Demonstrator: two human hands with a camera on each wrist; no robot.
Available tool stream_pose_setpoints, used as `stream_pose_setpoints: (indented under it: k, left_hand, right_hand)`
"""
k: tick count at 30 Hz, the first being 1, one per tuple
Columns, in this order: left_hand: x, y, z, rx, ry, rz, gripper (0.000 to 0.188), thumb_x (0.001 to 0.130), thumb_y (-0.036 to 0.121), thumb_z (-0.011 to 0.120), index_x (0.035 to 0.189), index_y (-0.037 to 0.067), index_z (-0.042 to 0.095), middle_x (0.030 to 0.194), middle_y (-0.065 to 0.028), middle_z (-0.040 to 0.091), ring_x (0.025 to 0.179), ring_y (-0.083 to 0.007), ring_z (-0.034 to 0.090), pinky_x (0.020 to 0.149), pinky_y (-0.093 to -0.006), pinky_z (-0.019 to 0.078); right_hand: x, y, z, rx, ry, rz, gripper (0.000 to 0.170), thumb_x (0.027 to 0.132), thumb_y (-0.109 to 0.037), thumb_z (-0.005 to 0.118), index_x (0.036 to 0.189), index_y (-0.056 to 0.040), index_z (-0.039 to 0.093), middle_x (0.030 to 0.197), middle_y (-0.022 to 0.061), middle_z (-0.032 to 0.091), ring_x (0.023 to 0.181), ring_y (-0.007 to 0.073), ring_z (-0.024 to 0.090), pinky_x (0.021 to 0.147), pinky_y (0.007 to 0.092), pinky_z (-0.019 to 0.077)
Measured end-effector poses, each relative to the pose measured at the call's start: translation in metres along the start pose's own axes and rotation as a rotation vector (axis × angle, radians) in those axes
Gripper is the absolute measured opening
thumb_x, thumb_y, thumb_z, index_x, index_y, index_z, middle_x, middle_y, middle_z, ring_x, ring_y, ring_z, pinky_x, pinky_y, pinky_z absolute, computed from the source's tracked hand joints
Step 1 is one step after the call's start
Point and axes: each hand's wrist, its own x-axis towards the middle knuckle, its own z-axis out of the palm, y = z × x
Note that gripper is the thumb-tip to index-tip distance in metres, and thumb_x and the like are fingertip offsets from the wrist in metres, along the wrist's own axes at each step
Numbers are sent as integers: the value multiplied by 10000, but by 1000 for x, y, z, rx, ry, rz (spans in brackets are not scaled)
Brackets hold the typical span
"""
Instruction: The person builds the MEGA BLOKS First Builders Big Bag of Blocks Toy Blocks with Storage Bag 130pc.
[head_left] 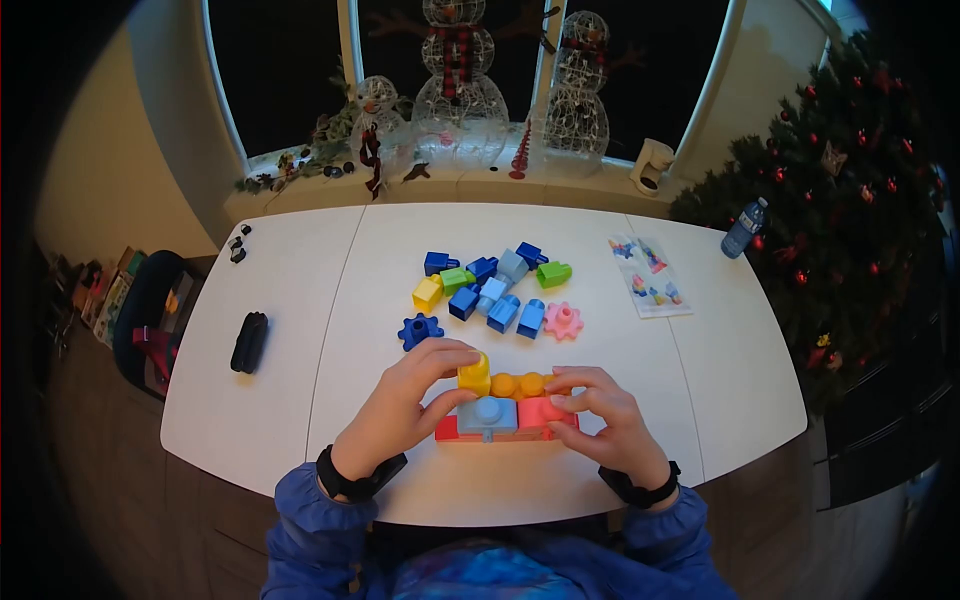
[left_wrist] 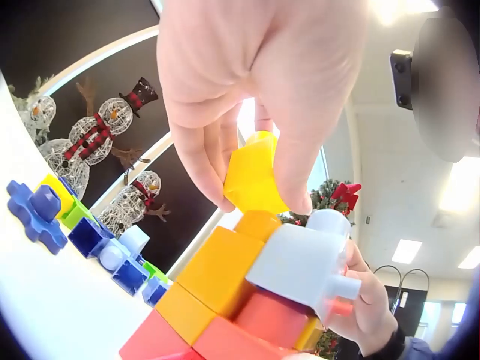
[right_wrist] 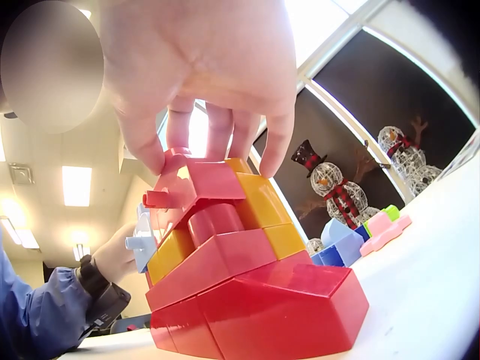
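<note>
My left hand (head_left: 408,400) pinches a yellow toy block (left_wrist: 255,180) between thumb and fingers, at the left end of an orange row of knobbed blocks (head_left: 518,384). That row tops a stacked block build standing on the table. In front of it sit a light blue block (head_left: 487,414) and a pink block (right_wrist: 196,186), each with a peg facing me. My right hand (head_left: 612,418) grips the build's right end, thumb by the pink block and fingers over the orange side. Red blocks (right_wrist: 277,315) form the bottom layer.
Beyond the build lie several blue, green and yellow blocks (head_left: 492,289), a dark blue gear (head_left: 420,331) and a pink gear (head_left: 563,321). A picture sheet (head_left: 650,277) and water bottle (head_left: 744,229) are at right. A black case (head_left: 249,343) lies left on the white table (head_left: 270,420).
</note>
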Motion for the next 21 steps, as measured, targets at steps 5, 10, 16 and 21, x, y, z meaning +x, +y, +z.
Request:
stream_pose_setpoints:
  k: [5,10,16,21]
  left_hand:
    - [-12,-10,7,-40,0,27,382,947,-76,658,1298,52,578,1335,-166,613,1177,-295,673,993,-368,583]
    - [-14,-13,11,-62,24,-17,378,949,-89,645,1287,69,588,1327,-176,618,1172,-308,680,986,-366,585]
    - [-17,-14,14,-38,44,-17,385,939,-90,662,1286,64,595,1335,-175,616,1176,-308,680,987,-365,585]
    - [-17,-16,13,-55,25,-23,404,938,-60,684,1309,68,589,1361,-174,607,1208,-312,663,1016,-375,571]
  right_hand:
    - [-1,0,0,-21,-10,-7,349,787,26,831,1075,-84,666,1191,132,697,1243,381,637,1033,469,533]
    - [-1,1,1,-10,3,-7,343,785,26,831,1064,-85,666,1189,130,698,1241,380,637,1030,470,532]
    - [-1,1,2,-15,-1,-3,351,781,23,834,1073,-84,672,1183,127,700,1241,378,636,1032,470,527]
    - [-1,1,1,-14,-1,0,359,782,21,833,1087,-86,676,1179,126,701,1240,379,635,1035,470,525]
